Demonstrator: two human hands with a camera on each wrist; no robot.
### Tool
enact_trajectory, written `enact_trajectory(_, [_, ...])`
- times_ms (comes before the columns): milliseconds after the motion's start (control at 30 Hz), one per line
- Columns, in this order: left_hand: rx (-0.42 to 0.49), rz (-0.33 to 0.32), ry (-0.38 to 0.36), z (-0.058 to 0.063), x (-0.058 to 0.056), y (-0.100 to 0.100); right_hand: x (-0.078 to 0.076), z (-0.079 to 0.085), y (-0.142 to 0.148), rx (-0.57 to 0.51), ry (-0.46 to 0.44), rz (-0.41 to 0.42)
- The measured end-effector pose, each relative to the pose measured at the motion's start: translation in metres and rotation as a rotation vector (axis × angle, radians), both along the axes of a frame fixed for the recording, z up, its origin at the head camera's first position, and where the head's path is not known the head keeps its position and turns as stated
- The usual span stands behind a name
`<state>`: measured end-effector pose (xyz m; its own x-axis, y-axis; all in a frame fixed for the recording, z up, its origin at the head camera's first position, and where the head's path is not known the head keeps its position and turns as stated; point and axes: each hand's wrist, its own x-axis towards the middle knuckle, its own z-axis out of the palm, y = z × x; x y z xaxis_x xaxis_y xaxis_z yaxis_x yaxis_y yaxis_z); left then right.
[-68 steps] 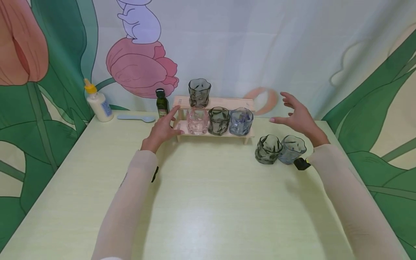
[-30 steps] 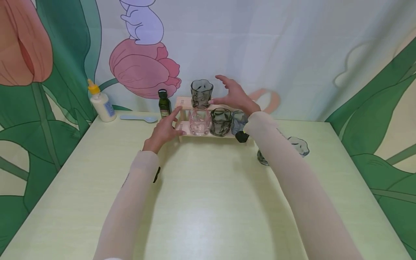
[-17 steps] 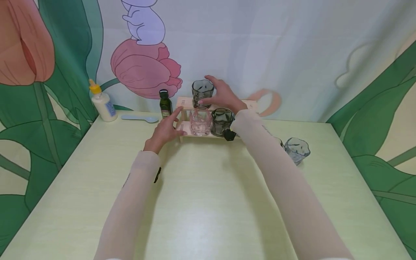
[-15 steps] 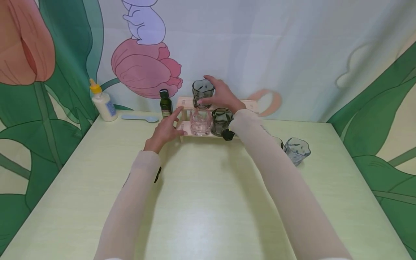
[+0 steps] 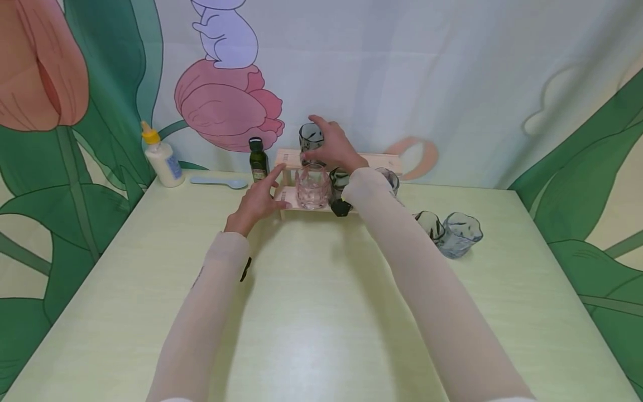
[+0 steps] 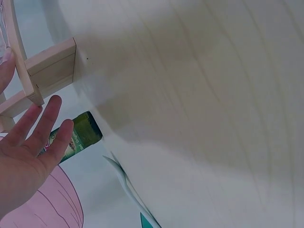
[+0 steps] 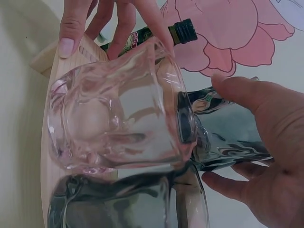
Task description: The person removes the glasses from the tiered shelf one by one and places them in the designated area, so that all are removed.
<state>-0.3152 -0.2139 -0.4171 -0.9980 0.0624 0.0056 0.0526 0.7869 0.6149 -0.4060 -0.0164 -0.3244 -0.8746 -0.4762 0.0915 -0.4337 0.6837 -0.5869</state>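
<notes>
In the head view my right hand (image 5: pixel 337 148) grips a grey glass (image 5: pixel 308 135) with a wavy rim, on the upper shelf of a two-tier wooden stand (image 5: pixel 383 162). The right wrist view shows thumb and fingers on opposite sides of that glass (image 7: pixel 225 135). My left hand (image 5: pixel 255 202) touches the stand's left end, its thumb at the lower shelf and its other fingers stretched out, as the left wrist view shows. On the lower shelf sit a pink glass (image 5: pixel 312 188), a dark grey glass (image 5: pixel 339 178) and a bluish glass (image 5: pixel 390 178), the last two partly behind my right arm.
Right of the stand, a green-grey glass (image 5: pixel 429 223) and a bluish glass (image 5: pixel 459 234) stand on the table (image 5: pixel 296 312). A dark green bottle (image 5: pixel 258 161) stands behind my left hand. Farther left are a light blue spoon (image 5: pixel 218 182) and a white glue bottle (image 5: pixel 163 162).
My right hand has moved left from above the two glasses on the table to the grey glass on the upper shelf and closed around it. The left hand stays at the stand.
</notes>
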Motion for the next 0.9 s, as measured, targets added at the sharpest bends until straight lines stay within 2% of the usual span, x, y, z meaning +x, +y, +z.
enact_trajectory(433, [0.001,-0.005,0.001,-0.0007,-0.0006,-0.0001,0.0025,0.0010,-0.0035,0.017,-0.004,-0.044])
enact_trajectory(900, [0.006,-0.004,0.003,0.0009,0.0008,0.0010,0.0013,-0.0015,-0.0019,-0.006,0.026,-0.033])
